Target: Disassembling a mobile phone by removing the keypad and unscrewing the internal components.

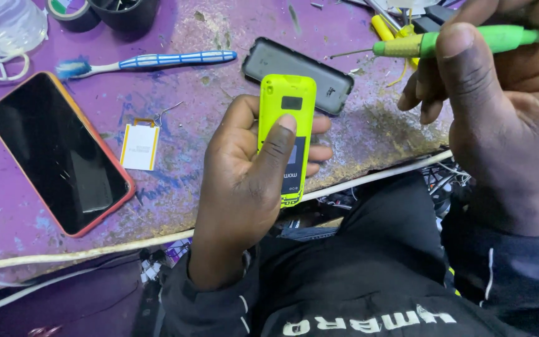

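Left hand (pixel 244 187) clamped on the lime-green phone (pixel 286 134), thumb across its back; right hand (pixel 500 106) pinches the green screwdriver (pixel 444 42). Dark back cover (pixel 297 75) lies at 12 o'clock on the table (pixel 176 187) — steady the phone, bring the tip in square.

A small lime-green phone (pixel 287 125) stands upright in the left hand (pixel 244 181), back side showing with its cover off and a dark rectangular opening near the top; the thumb presses across its middle. Just above the phone, a dark grey back cover (pixel 301 73) lies on the purple surface (pixel 176 187). Right of the phone, the right hand (pixel 500 106) holds a green-handled screwdriver (pixel 444 42), tip pointing left.
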